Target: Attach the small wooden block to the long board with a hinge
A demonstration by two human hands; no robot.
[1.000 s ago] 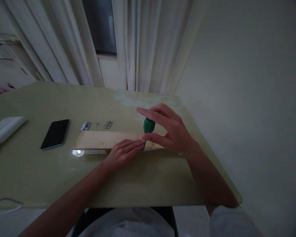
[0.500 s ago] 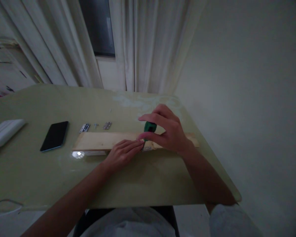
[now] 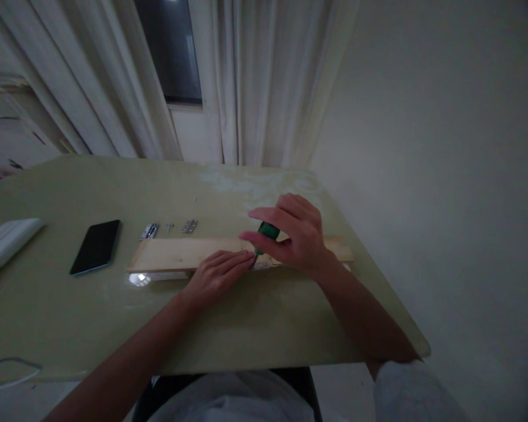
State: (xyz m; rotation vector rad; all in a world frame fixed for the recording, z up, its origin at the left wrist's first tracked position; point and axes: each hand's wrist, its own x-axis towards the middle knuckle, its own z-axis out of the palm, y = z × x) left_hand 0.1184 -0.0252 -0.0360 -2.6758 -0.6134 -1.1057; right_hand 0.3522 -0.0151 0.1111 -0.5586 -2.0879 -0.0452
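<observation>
A long wooden board (image 3: 180,254) lies across the green table (image 3: 229,328). My right hand (image 3: 294,237) is closed round the green handle of a screwdriver (image 3: 267,230) that stands upright with its tip on a small metal hinge (image 3: 263,265) at the board's near edge. My left hand (image 3: 217,274) rests on the board just left of the tip, its fingers flat and pressing near the hinge.
Behind the board lie two spare hinges (image 3: 149,231) (image 3: 190,225) and a small screw (image 3: 169,225). A black phone (image 3: 95,246) sits to the left, a white object (image 3: 6,240) at the far left edge. Curtains and a wall close off the back and right.
My right hand has sunk lower over the screwdriver handle and closed more around it, hiding more of the green. The left hand has stayed on the board.
</observation>
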